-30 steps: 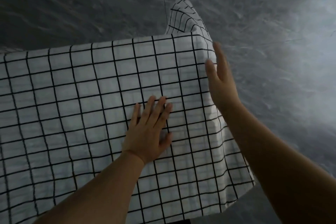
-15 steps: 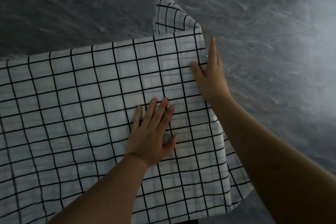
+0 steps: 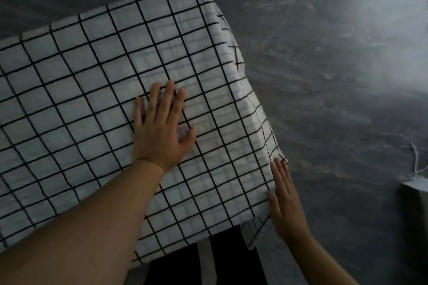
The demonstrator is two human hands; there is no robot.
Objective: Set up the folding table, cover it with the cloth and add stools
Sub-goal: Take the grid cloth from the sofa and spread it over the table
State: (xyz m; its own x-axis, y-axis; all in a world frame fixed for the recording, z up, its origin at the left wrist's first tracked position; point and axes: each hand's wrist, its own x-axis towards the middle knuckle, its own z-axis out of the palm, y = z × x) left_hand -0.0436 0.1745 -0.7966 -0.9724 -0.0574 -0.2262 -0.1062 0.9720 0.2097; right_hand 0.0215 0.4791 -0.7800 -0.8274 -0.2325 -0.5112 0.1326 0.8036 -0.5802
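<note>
Cloth (image 3: 97, 90) spread over surface. Left hand (image 3: 162, 132) flat on top, fingers apart; right hand (image 3: 286, 201) flat against edge at 5 o'clock. Could slide off if tugged unevenly.

Cloth (image 3: 92, 104) lies over the table top, draped past its right and far edges. Left hand (image 3: 162, 127) flat on cloth, right of centre. Right hand (image 3: 286, 201) against cloth's near-right corner. Floor (image 3: 324, 65) beyond & right of cloth; person's legs (image 3: 231, 259) just below cloth's near edge.
</note>
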